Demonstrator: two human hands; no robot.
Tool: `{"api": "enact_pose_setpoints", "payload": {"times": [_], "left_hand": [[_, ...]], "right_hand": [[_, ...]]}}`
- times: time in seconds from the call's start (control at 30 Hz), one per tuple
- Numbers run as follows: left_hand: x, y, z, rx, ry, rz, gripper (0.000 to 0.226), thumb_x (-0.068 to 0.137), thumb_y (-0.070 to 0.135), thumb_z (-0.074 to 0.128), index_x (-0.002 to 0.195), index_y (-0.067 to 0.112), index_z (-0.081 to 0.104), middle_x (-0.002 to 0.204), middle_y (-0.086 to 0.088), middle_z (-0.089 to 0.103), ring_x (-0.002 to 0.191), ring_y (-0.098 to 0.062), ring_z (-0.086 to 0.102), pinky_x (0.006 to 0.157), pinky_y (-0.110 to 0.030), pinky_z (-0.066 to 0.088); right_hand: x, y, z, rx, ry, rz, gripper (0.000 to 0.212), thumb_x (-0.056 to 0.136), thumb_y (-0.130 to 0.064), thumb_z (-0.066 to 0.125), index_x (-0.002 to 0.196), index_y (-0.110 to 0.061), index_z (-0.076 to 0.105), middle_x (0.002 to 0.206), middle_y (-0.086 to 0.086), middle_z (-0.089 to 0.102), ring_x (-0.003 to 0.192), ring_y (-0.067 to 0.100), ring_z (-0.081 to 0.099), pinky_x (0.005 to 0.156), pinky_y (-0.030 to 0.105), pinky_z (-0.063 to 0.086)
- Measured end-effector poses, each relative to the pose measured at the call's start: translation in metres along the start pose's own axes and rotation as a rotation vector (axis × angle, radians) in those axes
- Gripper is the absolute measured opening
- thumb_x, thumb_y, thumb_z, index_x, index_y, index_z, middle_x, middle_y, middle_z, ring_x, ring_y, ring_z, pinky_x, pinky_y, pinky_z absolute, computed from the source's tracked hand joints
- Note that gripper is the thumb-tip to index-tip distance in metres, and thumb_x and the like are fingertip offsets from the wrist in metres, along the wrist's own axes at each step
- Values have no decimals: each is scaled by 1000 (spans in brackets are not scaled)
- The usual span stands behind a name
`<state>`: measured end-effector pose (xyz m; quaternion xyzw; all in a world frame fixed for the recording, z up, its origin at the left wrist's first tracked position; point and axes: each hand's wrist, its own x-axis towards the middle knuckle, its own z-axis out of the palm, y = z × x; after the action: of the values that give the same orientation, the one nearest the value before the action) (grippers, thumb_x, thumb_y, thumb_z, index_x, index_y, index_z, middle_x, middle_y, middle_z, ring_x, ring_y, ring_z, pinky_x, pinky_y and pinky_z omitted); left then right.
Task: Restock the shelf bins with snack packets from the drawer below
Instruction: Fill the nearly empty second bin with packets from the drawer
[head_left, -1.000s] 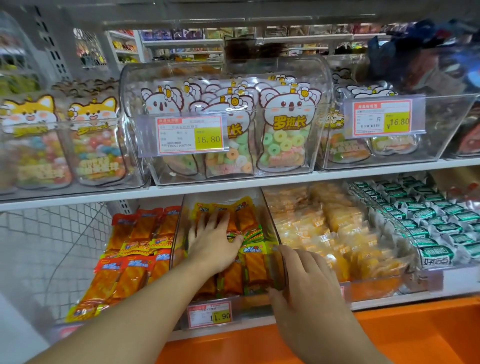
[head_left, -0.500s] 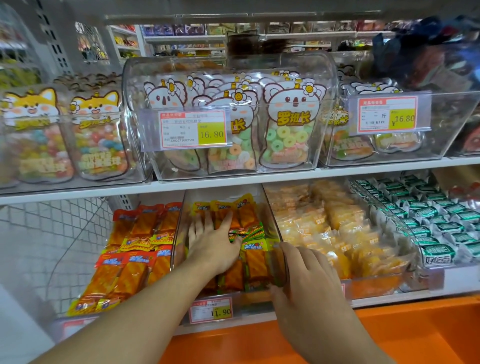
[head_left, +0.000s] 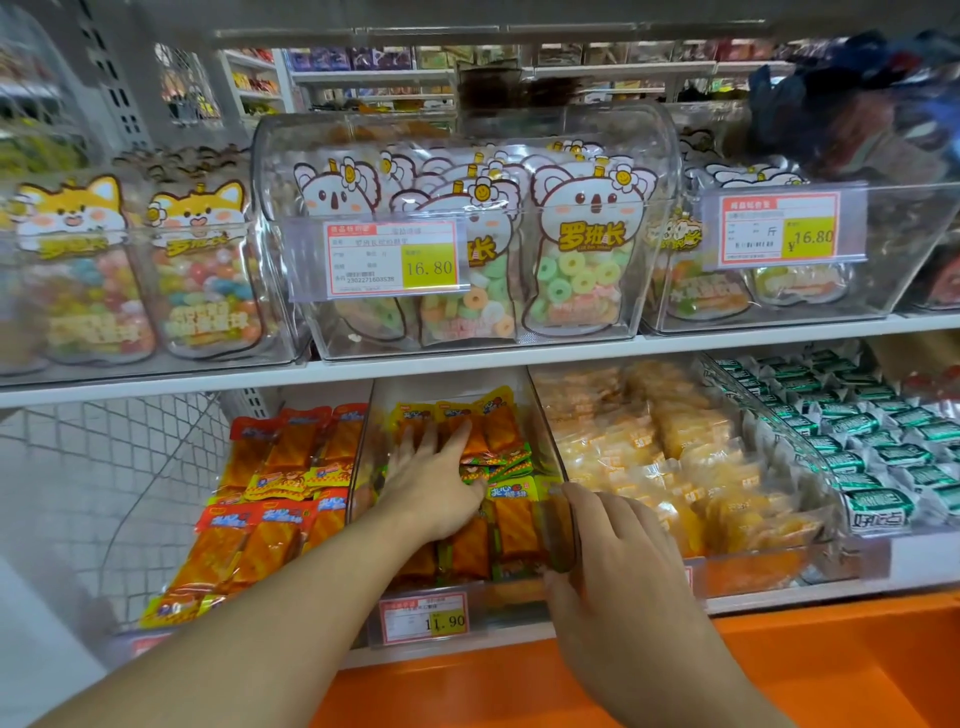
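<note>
A clear plastic bin (head_left: 540, 415) on the lower shelf holds several orange snack packets with yellow and green ends (head_left: 501, 431). My left hand (head_left: 434, 480) lies flat inside the bin, fingers straight, pressing down on the packets. My right hand (head_left: 608, 551) grips the bin's front right corner, fingers curled round its clear wall. A price tag reading 11.90 (head_left: 423, 618) hangs on the bin's front. The drawer below is out of sight.
Left of the bin lie orange-red packets (head_left: 270, 499). To the right are yellow wrapped cakes (head_left: 675, 457) and green-white packets (head_left: 857, 441). The upper shelf (head_left: 467, 358) carries clear bins of candy pouches (head_left: 582, 260). An orange ledge (head_left: 831, 660) runs below.
My left hand has slid slightly deeper and left over the packets. The view has shifted a little; my right hand keeps its hold on the bin corner.
</note>
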<state>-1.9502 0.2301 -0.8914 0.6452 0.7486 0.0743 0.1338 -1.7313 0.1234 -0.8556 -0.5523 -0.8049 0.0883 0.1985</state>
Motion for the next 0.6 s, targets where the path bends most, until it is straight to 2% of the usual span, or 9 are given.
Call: {"api": "enact_pose_setpoints", "payload": {"times": [0.13, 0.27, 0.37, 0.47, 0.6], "left_hand": [[2, 2, -2, -61, -11, -39, 85, 97, 56, 54, 162, 48, 0, 173, -5, -11, 158, -33, -15, 130, -50, 0], [2, 2, -3, -130, 8, -81, 89, 95, 40, 60, 163, 44, 4, 173, -4, -9, 159, -33, -11, 130, -51, 5], [0, 2, -2, -104, 70, -76, 83, 96, 36, 60, 162, 44, 12, 172, -2, -1, 157, -39, -2, 129, -53, 11], [-3, 1, -1, -69, 137, -56, 76, 97, 34, 58, 162, 40, 20, 169, -7, 11, 152, -38, 11, 127, -48, 16], [-1, -1, -1, -6, 153, -48, 68, 100, 33, 48, 163, 35, 21, 169, -2, 24, 151, -36, 20, 125, -48, 23]], "right_hand": [[0, 0, -1, 9, -1, 8, 71, 95, -42, 57, 156, -35, 20, 149, -19, 36, 139, 8, 27, 117, 29, 29], [-1, 1, -1, 16, 2, -1, 70, 97, -43, 55, 155, -37, 17, 149, -21, 33, 139, 7, 25, 118, 29, 29], [-1, 1, -1, 25, 5, 2, 68, 96, -42, 55, 154, -37, 19, 149, -20, 34, 138, 7, 25, 118, 30, 29], [-1, 1, -2, 28, 13, 1, 69, 97, -42, 55, 155, -36, 18, 150, -20, 34, 138, 7, 24, 119, 30, 27], [-1, 1, -3, 24, 12, 1, 69, 98, -42, 54, 156, -36, 16, 151, -20, 32, 139, 7, 23, 119, 28, 26]]}}
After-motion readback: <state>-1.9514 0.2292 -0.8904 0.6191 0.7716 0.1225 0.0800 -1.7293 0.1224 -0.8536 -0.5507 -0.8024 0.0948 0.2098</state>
